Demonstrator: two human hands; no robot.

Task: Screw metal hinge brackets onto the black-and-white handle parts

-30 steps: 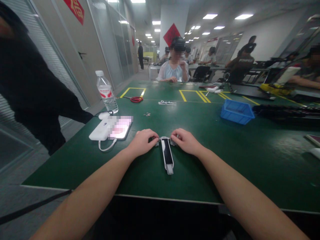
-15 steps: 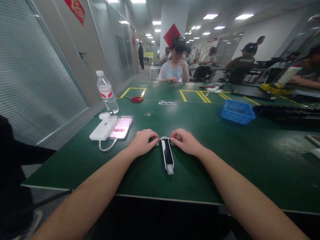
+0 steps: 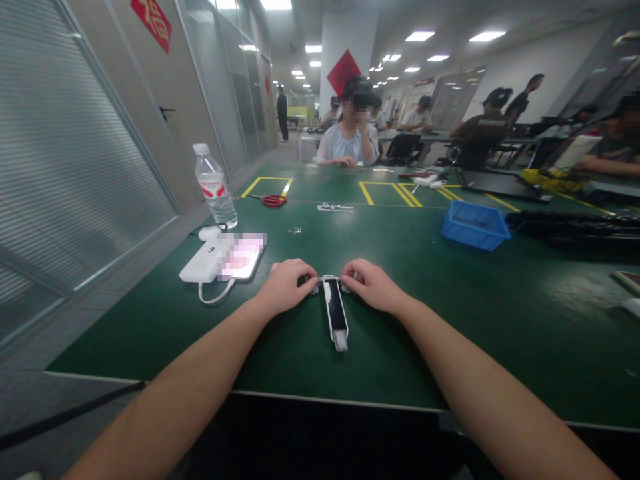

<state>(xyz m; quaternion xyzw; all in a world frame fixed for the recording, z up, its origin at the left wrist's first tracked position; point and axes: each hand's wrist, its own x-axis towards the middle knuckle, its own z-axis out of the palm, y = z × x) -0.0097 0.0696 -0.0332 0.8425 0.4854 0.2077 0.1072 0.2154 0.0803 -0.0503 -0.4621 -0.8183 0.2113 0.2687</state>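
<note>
A narrow black-and-white strip-shaped device (image 3: 335, 313) lies lengthwise on the green table (image 3: 450, 320), its far end between my two hands. My left hand (image 3: 287, 285) rests on the table with fingers curled, pinching the left side of that far end. My right hand (image 3: 370, 284) is curled the same way on the right side. Small metal parts at the fingertips are too small to make out.
A white power bank with a phone on it (image 3: 223, 260) and a cable lie at left, a water bottle (image 3: 215, 185) behind. Red scissors (image 3: 273, 199), small metal parts (image 3: 334, 206) and a blue bin (image 3: 474, 225) lie farther back. People sit at the far tables.
A person in dark clothes at the left walked out of view. My hands and the device have stayed in place.
</note>
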